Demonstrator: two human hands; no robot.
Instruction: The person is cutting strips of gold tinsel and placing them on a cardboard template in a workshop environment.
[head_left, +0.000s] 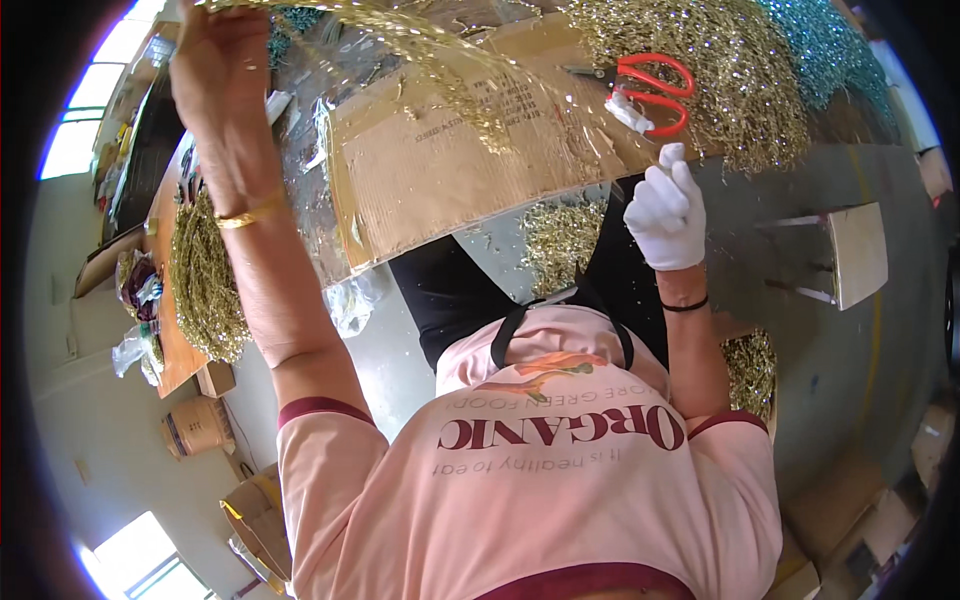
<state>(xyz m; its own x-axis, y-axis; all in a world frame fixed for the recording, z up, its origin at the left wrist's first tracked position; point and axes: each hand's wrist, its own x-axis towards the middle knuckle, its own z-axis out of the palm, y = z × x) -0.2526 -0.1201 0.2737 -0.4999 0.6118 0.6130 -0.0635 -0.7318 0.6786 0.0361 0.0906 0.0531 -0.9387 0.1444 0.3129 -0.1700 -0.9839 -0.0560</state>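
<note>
My bare left hand (222, 62), a gold band on its wrist, is raised at the upper left. Its fingers are closed at the top edge on a bunch of gold tinsel (420, 38), which stretches right and droops over a flat cardboard sheet (420, 170). My right hand (668, 212) wears a white glove and is held just off the table's near edge, its fingers curled in. Whether it grips a thin strand I cannot make out. Just beyond it lie scissors (650, 92) with red handles, white wrapping on one handle, beside a large gold tinsel heap (740, 70).
Teal tinsel (830, 55) lies at the far right. More gold tinsel (205, 280) hangs over a brown table at left, and some (563, 245) sits between my legs. A small stool (858, 255) stands at right. Cardboard boxes (197, 425) are on the floor at lower left.
</note>
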